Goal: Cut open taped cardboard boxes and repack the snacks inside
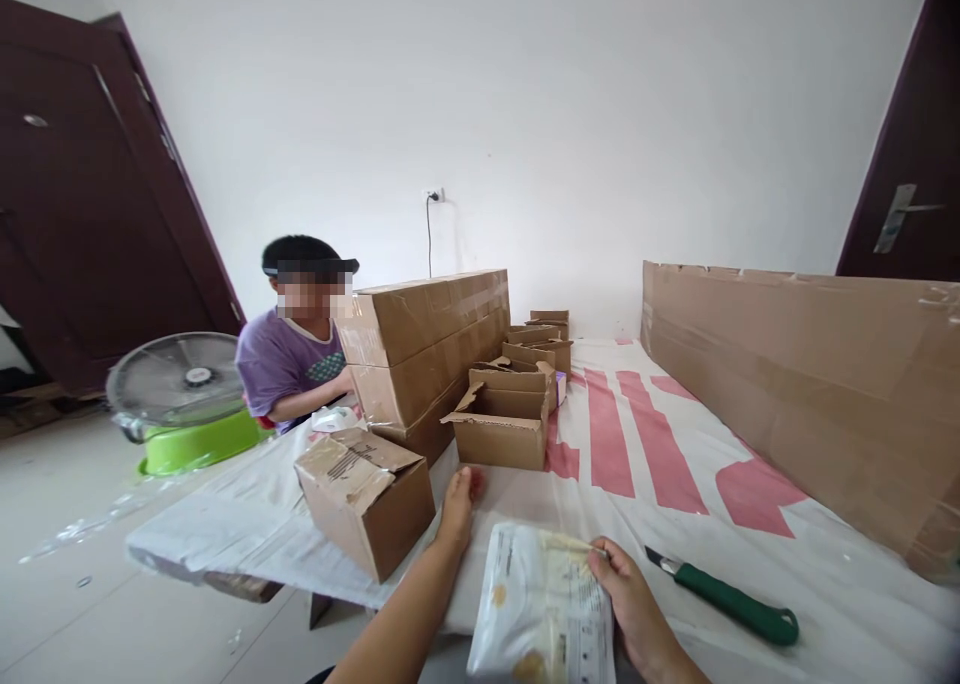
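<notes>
My right hand point(619, 579) pinches the top right corner of a white and pale yellow plastic pouch point(536, 604) with printing on it. The pouch lies at the table's near edge, and its lower end runs out of view. My left hand point(459, 499) is just in front of an open cardboard box point(501, 434), holding nothing that I can see. Its fingers are partly hidden and blurred. Left of that hand stands a closed, worn cardboard box point(367, 499). A green-handled utility knife point(735, 601) with its blade out lies right of my right hand.
More open boxes point(536, 349) stand in a row toward the wall. Stacked taped cartons point(431, 334) rise beside them. A long cardboard panel point(795, 384) borders the right side. Across the table's left side sits another person point(289, 369), near a fan point(184, 374) and a green basin point(199, 444).
</notes>
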Action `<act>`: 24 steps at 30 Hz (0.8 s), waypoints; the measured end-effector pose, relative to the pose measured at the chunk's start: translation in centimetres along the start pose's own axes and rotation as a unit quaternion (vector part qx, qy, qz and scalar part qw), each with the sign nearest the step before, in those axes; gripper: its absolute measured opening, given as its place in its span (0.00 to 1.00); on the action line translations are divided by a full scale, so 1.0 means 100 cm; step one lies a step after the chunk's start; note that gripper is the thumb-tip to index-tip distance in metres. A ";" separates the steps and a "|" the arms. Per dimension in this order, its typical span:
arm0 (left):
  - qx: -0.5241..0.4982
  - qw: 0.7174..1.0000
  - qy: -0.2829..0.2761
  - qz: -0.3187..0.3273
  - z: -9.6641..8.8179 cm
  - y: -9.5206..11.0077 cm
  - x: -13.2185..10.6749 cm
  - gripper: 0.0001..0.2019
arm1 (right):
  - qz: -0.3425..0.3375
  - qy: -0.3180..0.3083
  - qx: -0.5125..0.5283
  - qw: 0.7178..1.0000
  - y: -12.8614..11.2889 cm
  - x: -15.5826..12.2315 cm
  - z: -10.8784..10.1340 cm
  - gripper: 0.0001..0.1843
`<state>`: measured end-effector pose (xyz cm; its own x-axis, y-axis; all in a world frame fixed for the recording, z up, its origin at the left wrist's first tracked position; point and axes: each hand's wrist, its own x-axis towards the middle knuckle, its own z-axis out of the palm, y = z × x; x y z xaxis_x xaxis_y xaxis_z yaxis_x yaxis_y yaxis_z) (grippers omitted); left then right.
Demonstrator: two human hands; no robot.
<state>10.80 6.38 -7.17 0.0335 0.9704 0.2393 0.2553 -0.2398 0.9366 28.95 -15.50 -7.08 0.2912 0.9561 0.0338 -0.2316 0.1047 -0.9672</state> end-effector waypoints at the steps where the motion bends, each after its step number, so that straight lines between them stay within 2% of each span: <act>1: -0.016 1.000 0.020 -0.006 -0.005 -0.002 -0.002 0.27 | -0.020 0.023 -0.024 0.999 -0.009 0.007 0.002 0.22; 3: -0.035 0.998 0.053 -0.006 -0.012 -0.003 -0.006 0.29 | -0.082 0.052 -0.114 0.989 -0.027 0.029 0.007 0.20; 6: -0.048 0.994 0.093 0.021 -0.017 -0.001 -0.014 0.25 | -0.174 0.083 -0.254 0.948 -0.043 0.076 0.022 0.16; 8: -0.028 0.989 0.123 0.078 -0.017 0.004 -0.025 0.21 | -0.203 0.095 -0.296 0.928 -0.043 0.110 0.035 0.15; 10: 0.044 0.973 0.135 0.182 -0.017 0.010 -0.040 0.17 | -0.218 0.094 -0.312 0.920 -0.035 0.140 0.049 0.15; 11: 0.083 0.965 0.108 0.224 -0.016 0.014 -0.048 0.15 | -0.224 0.090 -0.317 0.917 -0.030 0.151 0.055 0.15; 12: 0.118 0.959 0.047 0.255 -0.014 0.020 -0.056 0.13 | -0.232 0.086 -0.325 0.913 -0.025 0.161 0.061 0.14; 14: 0.160 0.934 -0.136 0.288 -0.007 0.032 -0.068 0.10 | -0.246 0.083 -0.342 0.903 -0.017 0.172 0.068 0.13; 16: 0.169 0.876 -0.330 0.308 0.009 0.044 -0.072 0.09 | -0.260 0.074 -0.358 0.893 -0.014 0.174 0.069 0.16; 18: 0.156 0.821 -0.456 0.307 0.035 0.049 -0.071 0.10 | -0.275 0.056 -0.364 0.888 -0.016 0.171 0.063 0.19; 20: 0.131 0.785 -0.535 0.283 0.066 0.047 -0.069 0.07 | -0.284 0.037 -0.357 0.889 -0.021 0.169 0.049 0.17; 21: 0.110 0.778 -0.562 0.260 0.081 0.044 -0.068 0.05 | -0.285 0.033 -0.353 0.891 -0.024 0.170 0.040 0.16; 22: 0.069 0.778 -0.583 0.222 0.095 0.041 -0.068 0.04 | -0.281 0.036 -0.352 0.892 -0.028 0.173 0.029 0.15; 23: 0.020 0.793 -0.581 0.183 0.106 0.037 -0.067 0.03 | -0.272 0.044 -0.354 0.894 -0.031 0.179 0.018 0.15; 24: 0.000 0.797 -0.580 0.168 0.113 0.033 -0.067 0.06 | -0.253 0.058 -0.356 0.898 -0.034 0.188 0.006 0.16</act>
<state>22.34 -0.61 -8.57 0.9708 0.2261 0.0801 0.0429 -0.4922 0.8694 34.64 2.28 -3.05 0.2963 0.7958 0.5281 0.5976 0.2769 -0.7525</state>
